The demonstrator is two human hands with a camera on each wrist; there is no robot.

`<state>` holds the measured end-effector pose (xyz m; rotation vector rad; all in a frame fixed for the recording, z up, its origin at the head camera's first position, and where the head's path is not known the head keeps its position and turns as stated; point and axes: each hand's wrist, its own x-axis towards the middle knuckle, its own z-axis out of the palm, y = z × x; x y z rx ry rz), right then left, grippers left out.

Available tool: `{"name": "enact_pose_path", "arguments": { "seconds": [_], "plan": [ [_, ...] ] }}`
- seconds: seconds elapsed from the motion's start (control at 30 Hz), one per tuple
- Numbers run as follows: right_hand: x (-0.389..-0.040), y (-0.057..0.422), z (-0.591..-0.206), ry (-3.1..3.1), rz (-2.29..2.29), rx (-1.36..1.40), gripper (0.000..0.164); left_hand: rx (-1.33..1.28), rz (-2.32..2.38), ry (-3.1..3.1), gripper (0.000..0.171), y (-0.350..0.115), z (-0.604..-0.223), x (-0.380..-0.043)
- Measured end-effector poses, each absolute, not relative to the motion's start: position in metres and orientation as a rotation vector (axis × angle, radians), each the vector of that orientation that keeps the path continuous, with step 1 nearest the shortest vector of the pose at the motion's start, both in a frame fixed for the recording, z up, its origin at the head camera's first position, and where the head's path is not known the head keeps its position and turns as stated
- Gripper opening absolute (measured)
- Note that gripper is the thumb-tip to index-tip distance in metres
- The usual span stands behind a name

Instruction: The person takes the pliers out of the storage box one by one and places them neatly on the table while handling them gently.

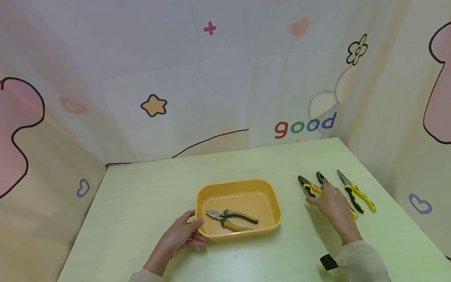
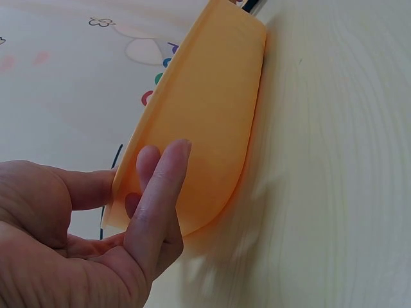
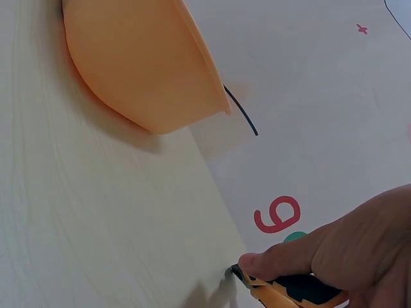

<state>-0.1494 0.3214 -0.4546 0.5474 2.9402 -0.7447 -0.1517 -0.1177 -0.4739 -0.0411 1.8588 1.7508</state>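
Note:
My left hand [image 1: 181,233] holds the left end of a yellow plastic tray [image 1: 239,184], thumb over the rim and the other fingers along its outside wall. Inside the tray lies a pair of worn combination pliers [image 1: 225,215] with green and yellow handles. To the right, my right hand [image 1: 332,205] grips the leftmost pliers [image 1: 307,186], which have black and yellow handles partly hidden by the hand. In the right wrist view, the thumb [image 3: 282,260] lies along these pliers. Beneath the same hand, a second pair of pliers [image 1: 321,178] is mostly covered.
Long-nose pliers [image 1: 352,190] with yellow and black handles lie at the right side of the pale green table [image 1: 148,196]. A printed curtain [image 1: 211,78] stands behind the table and along both sides. A black piece [image 1: 329,262] sticks out by the right sleeve.

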Motion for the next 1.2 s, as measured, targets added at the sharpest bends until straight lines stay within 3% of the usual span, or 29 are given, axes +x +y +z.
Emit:
{"name": "enact_pose_path", "arguments": {
  "seconds": [1.2],
  "plan": [
    [-0.147,0.321,-0.466,2.996,-0.664,0.385,0.044,-0.031,1.735,1.857,0.065,-0.119,-0.474,-0.152]
  ]
}}
